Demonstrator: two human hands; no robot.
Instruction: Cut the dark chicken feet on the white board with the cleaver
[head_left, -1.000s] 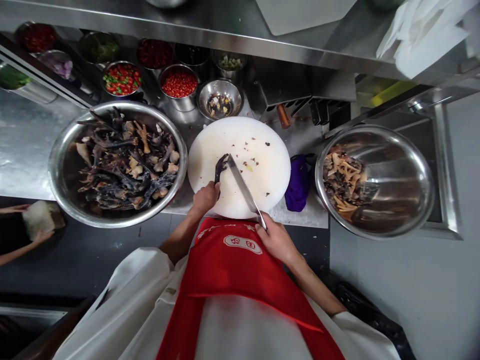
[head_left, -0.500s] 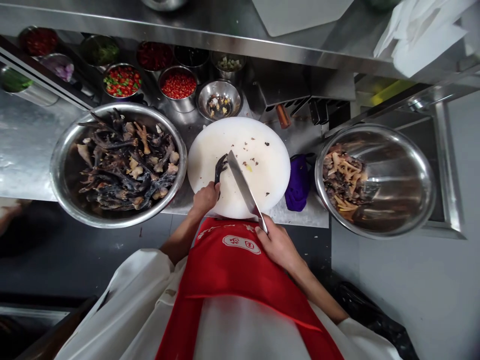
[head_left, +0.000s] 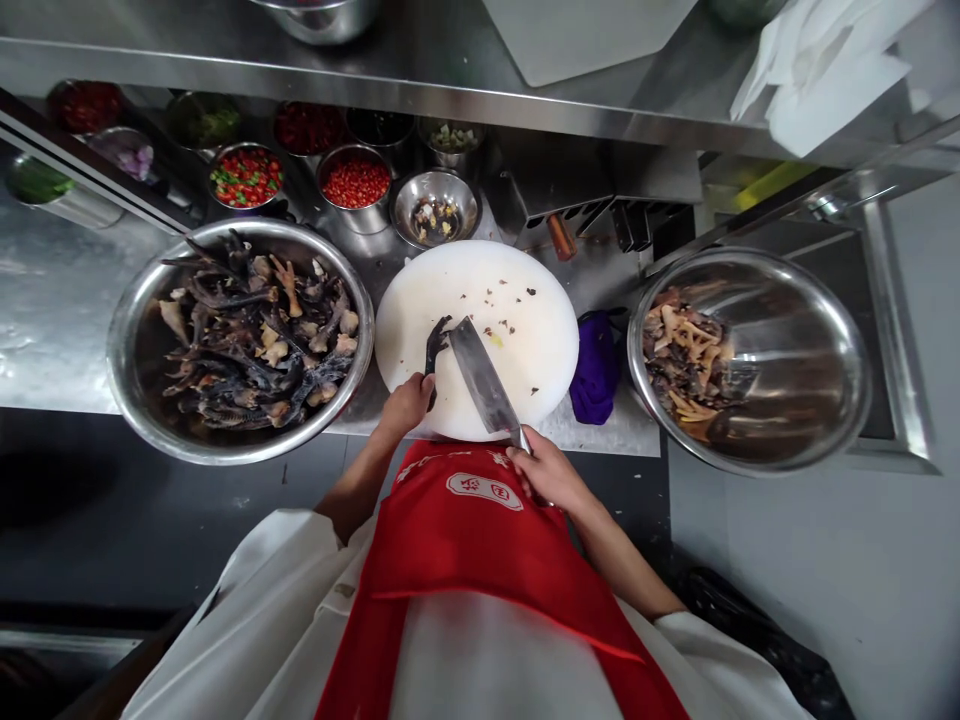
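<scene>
My left hand (head_left: 409,402) is closed around the leg end of a dark chicken foot (head_left: 435,345), whose toes lie on the round white cutting board (head_left: 540,375). In my right hand (head_left: 547,468) is the handle of a cleaver (head_left: 484,380). Its broad blade slants over the board, with the tip beside the toes; whether it touches them I cannot tell. Small dark scraps and a yellow bit are scattered on the board. To the left, a big steel bowl (head_left: 120,375) holds many dark chicken feet. A second steel bowl (head_left: 817,370) at the right holds paler pieces.
Behind the board stand a small steel bowl of scraps (head_left: 436,208) and several tins of chopped peppers and vegetables. A knife rack (head_left: 592,180) hangs under the steel shelf (head_left: 420,85). A purple cloth (head_left: 596,370) lies right of the board.
The cleaver has turned so that more of its blade's flat side shows, and my right hand has shifted slightly right. My left hand still grips the chicken foot. The view has tilted slightly.
</scene>
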